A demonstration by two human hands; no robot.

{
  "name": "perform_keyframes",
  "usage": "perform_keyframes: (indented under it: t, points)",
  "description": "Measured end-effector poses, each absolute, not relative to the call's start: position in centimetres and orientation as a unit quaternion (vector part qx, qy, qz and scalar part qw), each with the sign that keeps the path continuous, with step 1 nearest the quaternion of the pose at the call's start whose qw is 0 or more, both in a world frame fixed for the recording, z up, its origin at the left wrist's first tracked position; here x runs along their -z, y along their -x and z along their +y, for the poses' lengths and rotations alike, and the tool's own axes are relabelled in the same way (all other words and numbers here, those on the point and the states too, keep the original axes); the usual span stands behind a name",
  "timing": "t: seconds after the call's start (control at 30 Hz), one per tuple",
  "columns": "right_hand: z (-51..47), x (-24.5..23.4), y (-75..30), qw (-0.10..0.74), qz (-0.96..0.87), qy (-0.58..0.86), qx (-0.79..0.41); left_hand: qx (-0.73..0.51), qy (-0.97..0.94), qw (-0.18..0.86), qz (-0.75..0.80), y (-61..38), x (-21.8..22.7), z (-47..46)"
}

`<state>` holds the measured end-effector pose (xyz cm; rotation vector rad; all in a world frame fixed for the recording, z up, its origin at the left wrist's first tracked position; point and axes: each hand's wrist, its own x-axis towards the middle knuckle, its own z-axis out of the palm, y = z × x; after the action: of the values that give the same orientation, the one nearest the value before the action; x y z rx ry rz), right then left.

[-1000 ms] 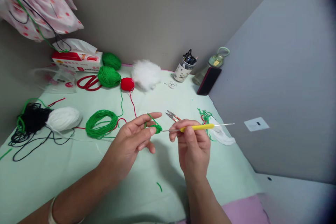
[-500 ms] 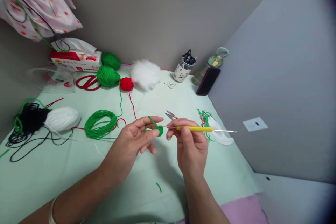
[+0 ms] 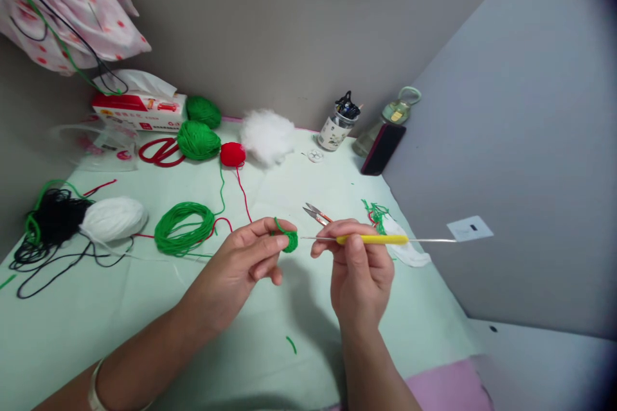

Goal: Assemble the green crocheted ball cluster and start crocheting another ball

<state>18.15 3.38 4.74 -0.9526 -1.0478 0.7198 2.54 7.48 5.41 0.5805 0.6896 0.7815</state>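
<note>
Between thumb and fingers, my left hand pinches a small green crochet piece. A strand of green yarn runs up from it beside the index finger. My right hand is closed on the yellow handle of a crochet hook, held level. The hook's metal tip points left and ends just short of the green piece, apart from it. Thread snips lie behind my right hand, partly covered by it. A coil of green yarn rests left of my left hand.
At the left are a white yarn ball and tangled black yarn. Further back stand green yarn balls, a red ball, white stuffing, a pen jar and a phone. Yarn scraps lie right.
My right hand has moved right, drawing the hook tip away from the green piece. My left index finger has bent down closer to the piece.
</note>
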Motion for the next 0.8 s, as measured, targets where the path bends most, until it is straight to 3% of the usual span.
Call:
perform_keyframes:
  t: [0.5,0.8]
  points:
    - [3.37,-4.57,-17.91,0.678,-0.481,0.451,-0.324,-0.368,-0.31,0.809,0.336,-2.63,-5.61,7.22]
    - [3.43,-4.25,-17.78,0.693,-0.52,0.434,-0.247,-0.379,-0.333,0.798,0.33,-2.75,-5.62,7.16]
